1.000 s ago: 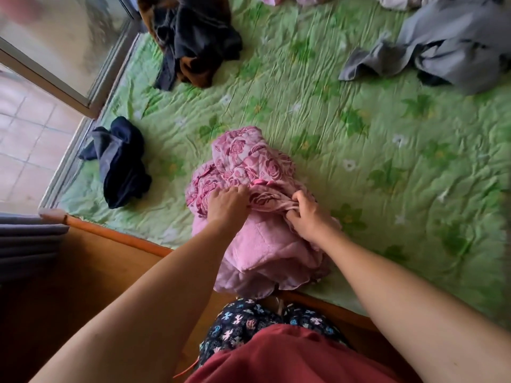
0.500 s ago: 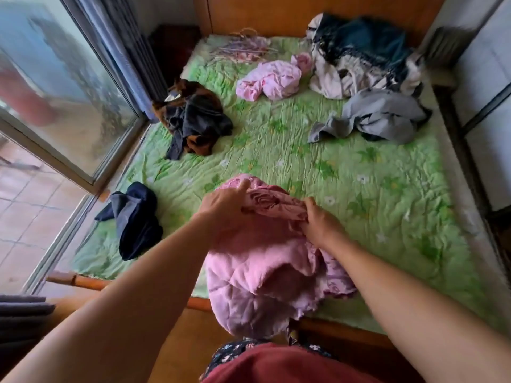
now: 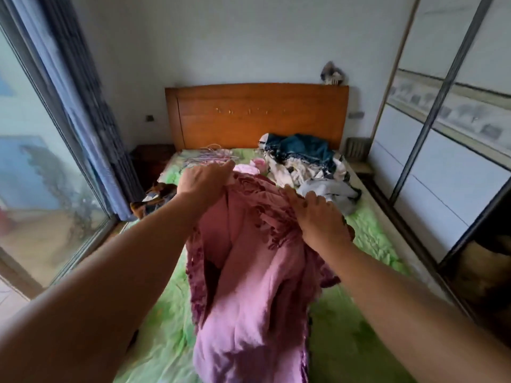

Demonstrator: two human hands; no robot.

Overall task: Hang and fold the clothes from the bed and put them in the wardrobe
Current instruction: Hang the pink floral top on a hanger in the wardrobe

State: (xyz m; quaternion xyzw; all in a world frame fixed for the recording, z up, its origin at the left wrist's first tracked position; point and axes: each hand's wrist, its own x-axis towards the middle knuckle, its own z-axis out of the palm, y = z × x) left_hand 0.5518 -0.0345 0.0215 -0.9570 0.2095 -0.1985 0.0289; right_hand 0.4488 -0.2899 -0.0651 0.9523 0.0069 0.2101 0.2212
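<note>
A pink quilted garment with a rose-print outer side (image 3: 249,286) hangs in the air over the green bed (image 3: 367,239). My left hand (image 3: 203,181) grips its top edge on the left. My right hand (image 3: 318,217) grips the top edge on the right, fingers curled into the fabric. The plain pink lining faces me and the lower part drapes down toward my body. A bundle of hangers (image 3: 208,157) lies near the headboard. The wardrobe (image 3: 442,161) with sliding doors stands on the right, partly open at the lower right.
More clothes lie on the bed: a blue and white pile (image 3: 301,158), a grey garment (image 3: 329,192), a small pink piece (image 3: 253,165), a brown and dark heap (image 3: 154,197). A wooden headboard (image 3: 257,114) is at the far end. Glass door and blue curtain (image 3: 91,120) stand left.
Both hands have lifted the pink garment off the bed's near edge up to chest height. My view has tilted up from the mattress to the headboard and wall.
</note>
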